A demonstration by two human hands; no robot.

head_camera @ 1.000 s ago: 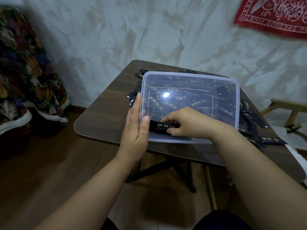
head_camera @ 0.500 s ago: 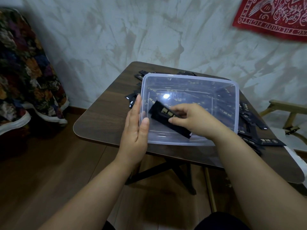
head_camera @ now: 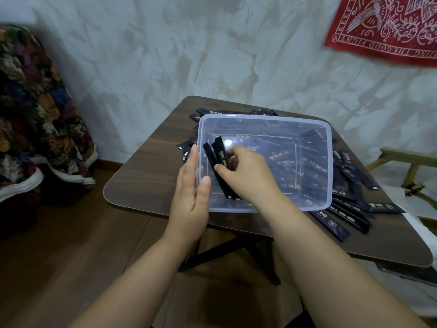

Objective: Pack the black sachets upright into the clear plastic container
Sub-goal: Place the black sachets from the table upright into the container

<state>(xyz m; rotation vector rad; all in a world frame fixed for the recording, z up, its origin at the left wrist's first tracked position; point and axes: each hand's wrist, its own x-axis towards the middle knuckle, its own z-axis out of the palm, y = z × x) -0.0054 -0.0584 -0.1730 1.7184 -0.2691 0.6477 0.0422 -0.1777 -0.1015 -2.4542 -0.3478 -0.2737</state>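
Two black stick sachets [head_camera: 221, 157] being stood inside the clear plastic container [head_camera: 260, 117], centre of frame.

My right hand [head_camera: 246, 176] reaches over the near rim and pinches the two sachets between thumb and curled fingers. They stand on end on the container floor, leaning toward its left wall, with their tops below the rim. My left hand [head_camera: 191, 197] lies flat against the outside of that left wall, fingers straight and grasping nothing. The container rests on a dark wooden table [head_camera: 146, 176]. Loose sachets [head_camera: 340, 213] lie flat in a heap just right of it, with more along its far and left sides. A floral fabric [head_camera: 35, 102] fills the left edge, and a red printed cloth [head_camera: 387, 27] hangs at upper right.
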